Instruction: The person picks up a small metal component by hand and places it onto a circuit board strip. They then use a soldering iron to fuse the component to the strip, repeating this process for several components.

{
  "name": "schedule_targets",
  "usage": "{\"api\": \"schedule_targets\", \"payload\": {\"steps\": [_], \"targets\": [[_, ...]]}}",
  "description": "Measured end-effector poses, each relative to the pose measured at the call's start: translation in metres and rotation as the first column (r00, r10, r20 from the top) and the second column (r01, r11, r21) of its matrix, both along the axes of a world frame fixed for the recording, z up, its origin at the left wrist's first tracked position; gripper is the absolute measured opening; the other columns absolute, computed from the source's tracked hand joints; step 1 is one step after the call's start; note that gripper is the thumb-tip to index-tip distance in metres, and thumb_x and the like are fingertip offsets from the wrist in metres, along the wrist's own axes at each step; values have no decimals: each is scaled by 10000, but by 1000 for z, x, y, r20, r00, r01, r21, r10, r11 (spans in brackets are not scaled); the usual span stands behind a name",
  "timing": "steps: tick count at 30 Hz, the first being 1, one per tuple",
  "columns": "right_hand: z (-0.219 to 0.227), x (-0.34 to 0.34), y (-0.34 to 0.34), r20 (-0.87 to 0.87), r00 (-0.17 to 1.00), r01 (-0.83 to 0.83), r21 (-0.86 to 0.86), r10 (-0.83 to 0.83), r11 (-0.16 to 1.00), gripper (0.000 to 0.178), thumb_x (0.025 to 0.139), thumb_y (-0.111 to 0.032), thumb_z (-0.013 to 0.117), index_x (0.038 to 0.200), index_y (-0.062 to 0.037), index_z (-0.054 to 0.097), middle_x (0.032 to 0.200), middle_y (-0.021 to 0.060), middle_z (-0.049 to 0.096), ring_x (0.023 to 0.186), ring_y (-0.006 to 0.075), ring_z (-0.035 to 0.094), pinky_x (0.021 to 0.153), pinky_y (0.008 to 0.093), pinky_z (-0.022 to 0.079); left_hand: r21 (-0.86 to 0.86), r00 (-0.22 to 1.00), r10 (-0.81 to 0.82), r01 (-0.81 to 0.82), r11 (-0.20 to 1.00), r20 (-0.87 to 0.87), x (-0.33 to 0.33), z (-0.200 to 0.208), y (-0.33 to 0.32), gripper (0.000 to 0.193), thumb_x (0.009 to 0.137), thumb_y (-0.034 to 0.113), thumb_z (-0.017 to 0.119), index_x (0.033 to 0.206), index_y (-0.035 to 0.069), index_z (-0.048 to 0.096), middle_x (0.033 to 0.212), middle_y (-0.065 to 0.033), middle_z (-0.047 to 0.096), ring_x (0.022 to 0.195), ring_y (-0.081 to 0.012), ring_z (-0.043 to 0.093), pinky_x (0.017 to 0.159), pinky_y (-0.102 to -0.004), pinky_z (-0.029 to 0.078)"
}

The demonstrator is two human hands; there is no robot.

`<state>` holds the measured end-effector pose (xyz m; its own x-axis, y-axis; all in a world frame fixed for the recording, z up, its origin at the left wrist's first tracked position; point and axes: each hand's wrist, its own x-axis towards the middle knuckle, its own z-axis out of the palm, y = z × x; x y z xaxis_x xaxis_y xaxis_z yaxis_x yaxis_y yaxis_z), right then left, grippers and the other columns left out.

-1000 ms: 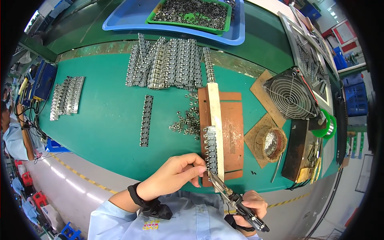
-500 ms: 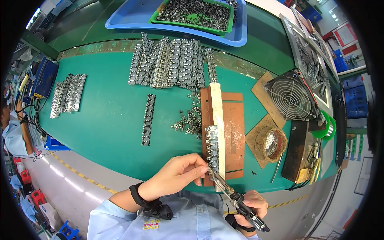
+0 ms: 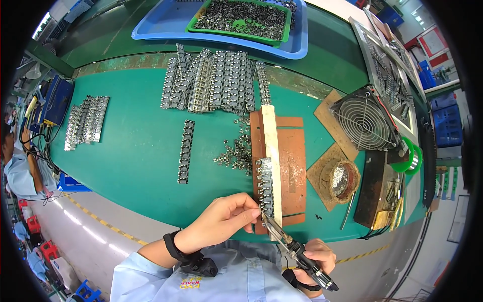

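My right hand (image 3: 317, 259) is wrapped round a soldering iron (image 3: 302, 259) with a black handle. Its tip meets the near end of a strip of small metal-cased parts (image 3: 265, 183), which lies along a pale wooden bar (image 3: 270, 138) on a reddish-brown plate (image 3: 293, 173). At that same end my left hand (image 3: 226, 216) is closed in a pinch, thumb against forefinger. Whatever sits between those fingertips is too small to make out. Loose small metal clips (image 3: 237, 153) lie in a heap left of the plate. A single strip (image 3: 186, 151) rests farther left on the green mat.
Stacked strips (image 3: 216, 80) cover the back middle; another stack (image 3: 86, 122) lies left. A green tray (image 3: 289, 30) of parts sits inside a blue tray (image 3: 151, 32). To the right are a fan (image 3: 366, 121), a round tin (image 3: 352, 189) and a green solder spool (image 3: 410, 156).
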<state>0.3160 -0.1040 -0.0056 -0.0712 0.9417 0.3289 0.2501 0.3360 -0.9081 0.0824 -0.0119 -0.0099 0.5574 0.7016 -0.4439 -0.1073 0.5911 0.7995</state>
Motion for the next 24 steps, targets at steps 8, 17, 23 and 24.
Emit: {"api": "schedule_targets", "payload": {"steps": [8,17,23,24], "targets": [[-6,2,-6,-65,995,82,37,-79,996,433,596,-212,780,910,-50,529,575,68,519,474,197,475,470,307,374,-2,1000,6,-6,1000,-3,0,1,1,152,899,142,502,892,-9,517,792,-15,543,698,-82,539,634,-214,447],[-19,-1,-22,-114,907,408,-5,-406,913,529,697,-407,706,961,-50,419,694,44,452,577,130,427,559,273,336,10,1000,19,-19,1000,11,1,-1,0,163,899,151,507,881,-12,514,791,-16,549,683,-77,538,616,-211,443],[-36,-4,-5,116,623,775,40,-774,630,506,737,-422,664,985,-57,416,725,43,434,585,114,410,528,229,317,9,1000,20,-20,1000,7,2,1,0,160,897,147,510,880,-12,515,799,-19,553,682,-78,536,615,-212,443],[-34,-3,-7,115,620,778,39,-776,628,506,737,-422,664,985,-57,416,725,43,434,585,114,410,528,229,317,10,1000,22,-22,1000,6,2,1,0,159,897,146,511,881,-12,515,799,-19,554,682,-78,535,614,-213,443]]}}
